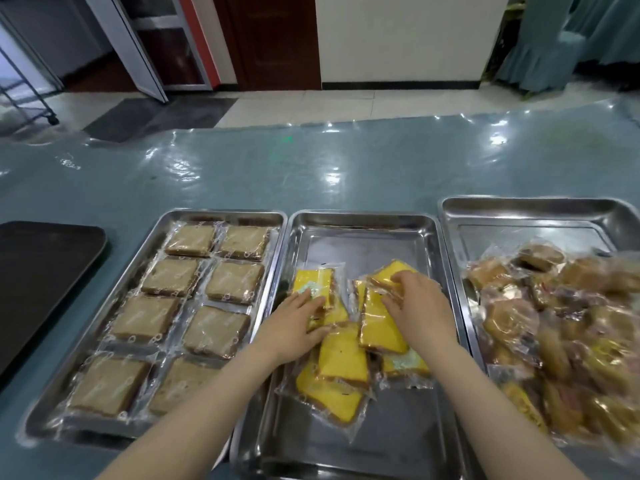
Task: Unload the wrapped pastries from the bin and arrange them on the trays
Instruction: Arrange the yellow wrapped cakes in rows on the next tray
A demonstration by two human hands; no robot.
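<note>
Yellow cake slices in crinkly clear wrap lie jumbled in the middle steel tray [363, 223], directly under both hands. The left hand [294, 327] presses flat, fingers straight, on the far-left slice [313, 282], whose long axis runs near to far. The right hand [420, 303] curls its fingers on a tilted slice [381, 323] beside it. Brown slices [194, 306] sit in neat rows in the left tray [221, 216]; the bin [526, 209] at right holds a glossy, soft heap of mixed pastries [554, 323], nearer the right hand.

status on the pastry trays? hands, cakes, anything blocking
Left hand and right hand both resting on yellow cakes in middle tray. Cakes heaped, not in rows. Left tray full. No blockage.
</note>
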